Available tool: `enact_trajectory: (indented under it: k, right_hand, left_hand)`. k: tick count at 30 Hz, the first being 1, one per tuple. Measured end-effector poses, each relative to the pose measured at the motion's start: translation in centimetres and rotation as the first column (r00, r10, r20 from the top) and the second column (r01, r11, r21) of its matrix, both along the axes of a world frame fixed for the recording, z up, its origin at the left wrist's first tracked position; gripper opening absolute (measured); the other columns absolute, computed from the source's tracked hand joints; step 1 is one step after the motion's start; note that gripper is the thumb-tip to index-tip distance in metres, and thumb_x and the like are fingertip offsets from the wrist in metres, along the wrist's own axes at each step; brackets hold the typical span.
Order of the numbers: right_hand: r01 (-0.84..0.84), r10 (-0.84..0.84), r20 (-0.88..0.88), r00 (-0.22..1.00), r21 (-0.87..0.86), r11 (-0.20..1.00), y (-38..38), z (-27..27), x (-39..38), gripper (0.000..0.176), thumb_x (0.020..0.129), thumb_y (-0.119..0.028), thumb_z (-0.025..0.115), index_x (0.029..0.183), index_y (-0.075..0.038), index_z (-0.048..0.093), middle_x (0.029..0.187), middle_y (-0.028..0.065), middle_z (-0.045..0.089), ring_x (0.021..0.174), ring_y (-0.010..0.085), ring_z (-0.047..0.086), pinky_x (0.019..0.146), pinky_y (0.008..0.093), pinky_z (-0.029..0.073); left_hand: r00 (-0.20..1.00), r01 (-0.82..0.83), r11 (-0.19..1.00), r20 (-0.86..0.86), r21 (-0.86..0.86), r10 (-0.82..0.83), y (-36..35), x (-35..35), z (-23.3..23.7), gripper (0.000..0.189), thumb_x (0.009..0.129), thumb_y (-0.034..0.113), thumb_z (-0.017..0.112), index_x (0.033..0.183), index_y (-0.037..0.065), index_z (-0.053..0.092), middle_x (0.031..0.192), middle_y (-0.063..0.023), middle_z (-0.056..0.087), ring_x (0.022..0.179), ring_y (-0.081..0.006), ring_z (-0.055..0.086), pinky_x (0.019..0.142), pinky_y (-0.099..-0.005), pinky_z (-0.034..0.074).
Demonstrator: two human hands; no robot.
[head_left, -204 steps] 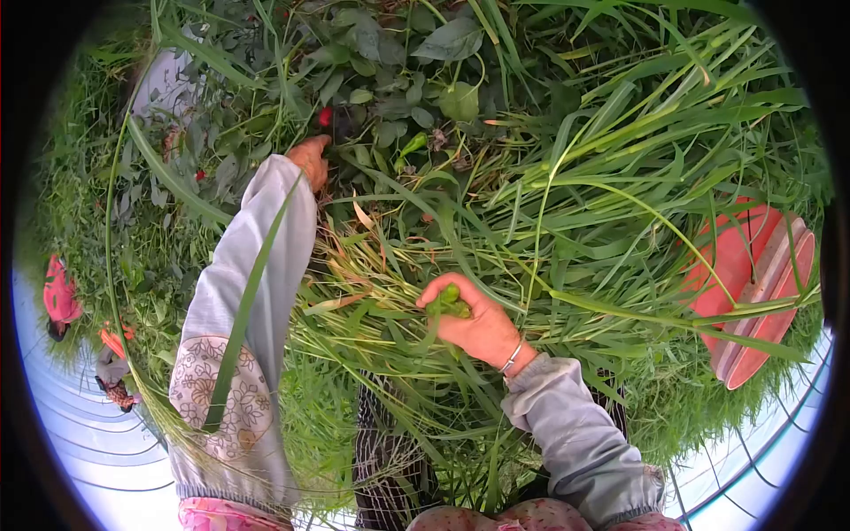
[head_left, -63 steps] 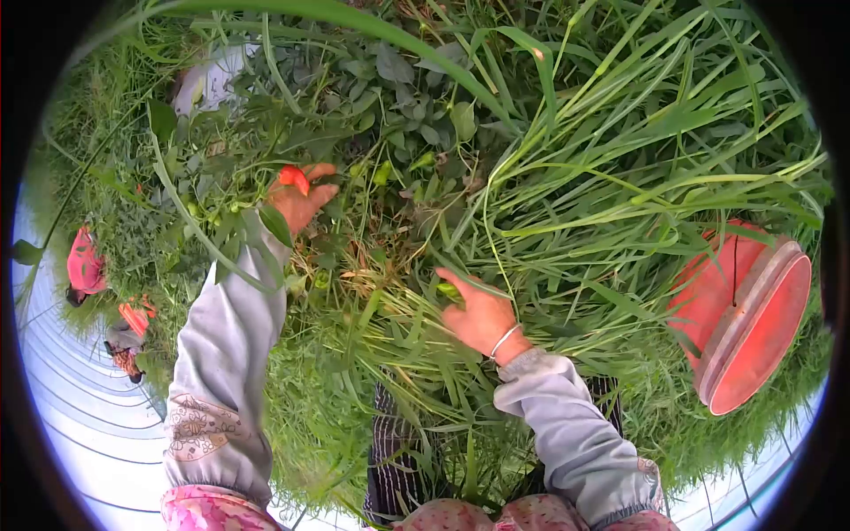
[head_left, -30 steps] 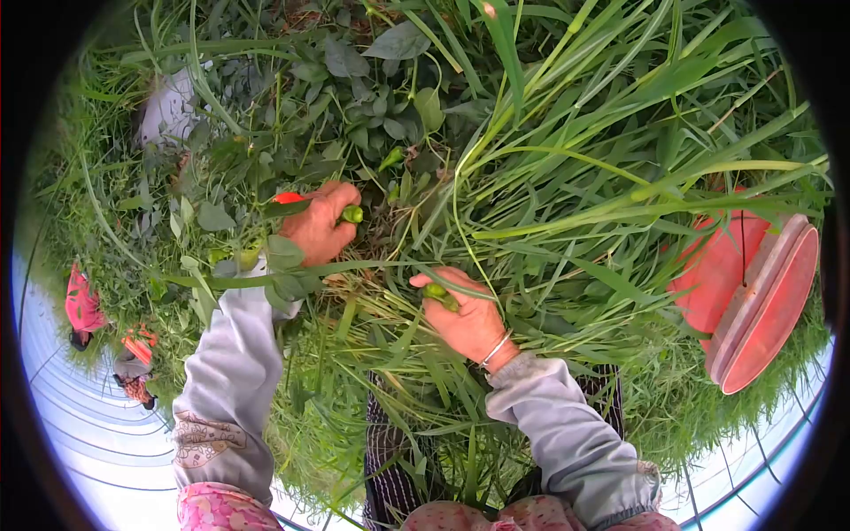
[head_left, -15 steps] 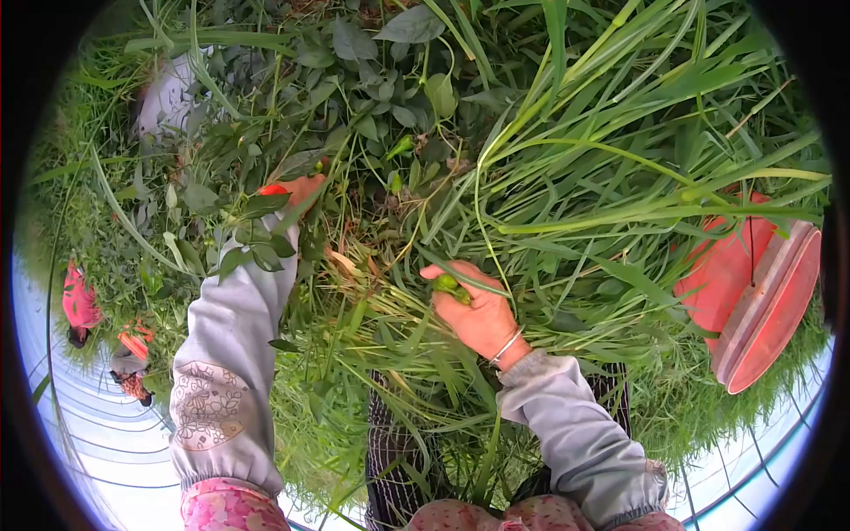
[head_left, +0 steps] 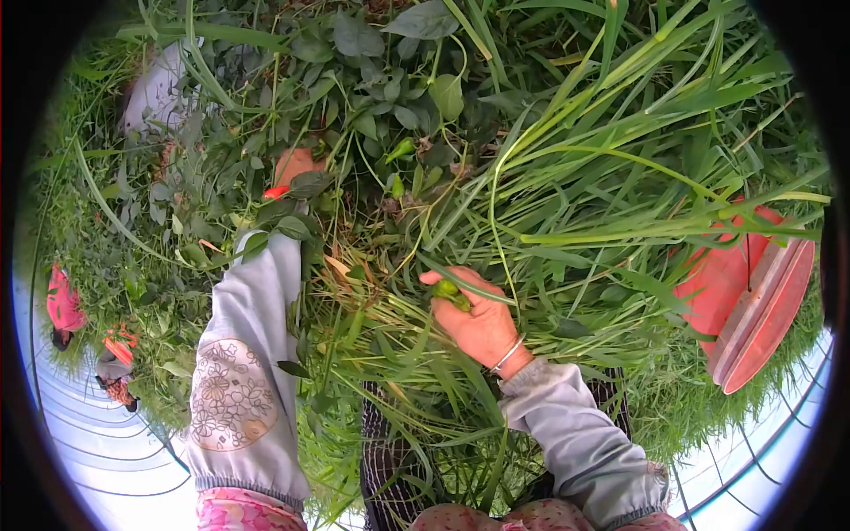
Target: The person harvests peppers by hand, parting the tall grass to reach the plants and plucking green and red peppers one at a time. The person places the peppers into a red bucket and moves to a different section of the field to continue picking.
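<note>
My right hand point(head_left: 482, 323) is closed around green peppers point(head_left: 452, 294), which show between the thumb and fingers. A long grass blade crosses over that hand. Deep in the leafy pepper plants point(head_left: 359, 106), my left hand point(head_left: 299, 165) reaches forward, its fingers hidden by foliage. A red pepper point(head_left: 276, 192) hangs right beside the left wrist. Between the hands and a little farther off, green peppers point(head_left: 400, 150) hang on the stems.
Tall grass point(head_left: 584, 168) leans across the right side. A red bucket point(head_left: 735, 283) lies tipped at the right. A pale sack-like object point(head_left: 158, 93) is at the upper left. Two other people, one in a pink top point(head_left: 64, 301), are far off at the left.
My left hand has moved forward, deeper into the leaves, and the forearm has shifted slightly right. My right hand stays nearly in place with the green peppers.
</note>
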State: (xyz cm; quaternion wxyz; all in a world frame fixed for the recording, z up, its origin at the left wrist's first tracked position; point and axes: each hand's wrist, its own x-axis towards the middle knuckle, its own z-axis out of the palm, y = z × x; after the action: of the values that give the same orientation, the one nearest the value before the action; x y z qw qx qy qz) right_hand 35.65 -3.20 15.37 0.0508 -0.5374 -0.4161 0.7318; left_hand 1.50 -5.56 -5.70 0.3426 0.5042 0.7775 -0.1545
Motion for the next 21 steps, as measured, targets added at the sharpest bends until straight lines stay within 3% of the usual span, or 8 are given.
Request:
enact_trajectory:
  k: [2,6,9,10,11,13,19,21]
  right_hand:
    - [-0.014,0.013,0.010,1.000,0.017,1.000,0.0,0.1,0.0,0.031,0.078,0.004,0.060,0.105,-0.009,0.064,0.097,-0.0001,0.057,0.081,0.0073,0.052,0.073,0.0220,0.044]
    - [0.022,-0.021,0.021,1.000,-0.025,0.999,0.0,0.0,-0.1,0.030,0.078,0.004,0.060,0.105,-0.009,0.064,0.092,-0.0026,0.057,0.079,0.0058,0.050,0.071,0.0211,0.044]
    - [0.027,-0.026,0.031,0.999,-0.043,0.999,-0.3,-0.1,-0.2,0.030,0.078,0.003,0.060,0.104,-0.010,0.064,0.092,0.0002,0.058,0.081,0.0087,0.053,0.073,0.0231,0.045]
    - [0.024,-0.022,0.035,0.999,-0.048,0.999,-0.3,-0.1,-0.1,0.030,0.078,0.001,0.060,0.105,-0.011,0.063,0.094,0.0041,0.060,0.083,0.0125,0.056,0.075,0.0254,0.046]
    - [0.020,-0.018,0.043,0.999,-0.052,0.998,-0.3,-0.2,0.0,0.030,0.077,-0.001,0.060,0.105,-0.011,0.063,0.096,0.0080,0.061,0.085,0.0162,0.060,0.078,0.0277,0.048]
    - [0.035,-0.034,0.022,0.999,-0.050,0.998,-0.3,-0.2,0.0,0.030,0.077,-0.001,0.060,0.105,-0.011,0.063,0.097,0.0080,0.061,0.085,0.0164,0.060,0.077,0.0276,0.048]
    - [0.082,-0.082,0.001,0.997,-0.018,0.997,-0.4,-0.1,-0.2,0.029,0.080,0.005,0.059,0.104,-0.008,0.064,0.083,-0.0053,0.056,0.075,0.0033,0.049,0.067,0.0197,0.042]
    - [0.088,-0.088,-0.003,0.996,0.043,0.995,-0.3,-0.1,-0.2,0.029,0.079,0.005,0.059,0.104,-0.008,0.064,0.082,-0.0053,0.056,0.074,0.0031,0.048,0.067,0.0194,0.042]
  left_hand:
    - [0.995,0.039,0.984,-0.093,0.177,-0.023,-0.2,0.6,0.6,0.053,0.079,0.045,0.064,0.119,0.011,0.057,0.093,-0.0140,0.066,0.081,-0.0311,0.064,0.072,-0.0401,0.049]
    - [0.945,-0.304,0.903,0.219,0.302,0.245,2.1,2.3,8.1,0.038,0.082,0.040,0.065,0.097,0.005,0.064,0.084,-0.0127,0.064,0.070,-0.0266,0.060,0.068,-0.0370,0.048]
    - [0.995,-0.071,0.995,0.079,0.072,0.065,6.1,5.9,15.7,0.029,0.084,0.031,0.064,0.090,0.002,0.062,0.079,-0.0088,0.062,0.069,-0.0218,0.055,0.068,-0.0371,0.047]
    - [0.878,-0.339,0.921,0.417,0.192,0.236,5.2,6.8,15.0,0.019,0.083,0.021,0.064,0.083,0.003,0.060,0.074,-0.0078,0.056,0.066,-0.0230,0.051,0.067,-0.0358,0.045]
    - [0.974,-0.079,0.930,0.227,0.360,-0.006,4.8,7.5,13.9,0.015,0.080,0.017,0.064,0.086,0.004,0.060,0.078,-0.0066,0.056,0.065,-0.0243,0.052,0.066,-0.0349,0.044]
    - [0.888,-0.137,0.954,0.459,0.268,-0.001,6.8,9.6,14.0,0.020,0.081,0.016,0.061,0.097,0.005,0.061,0.093,-0.0088,0.060,0.073,-0.0275,0.058,0.069,-0.0369,0.045]
    - [0.961,-0.038,0.997,0.277,0.063,0.019,10.6,14.5,10.8,0.026,0.081,0.017,0.056,0.106,0.010,0.062,0.087,-0.0173,0.063,0.083,-0.0372,0.059,0.071,-0.0446,0.046]
    - [0.950,-0.119,0.978,0.307,0.173,0.061,10.2,14.9,9.8,0.028,0.080,0.018,0.058,0.107,0.011,0.062,0.080,-0.0176,0.062,0.078,-0.0390,0.059,0.069,-0.0453,0.046]
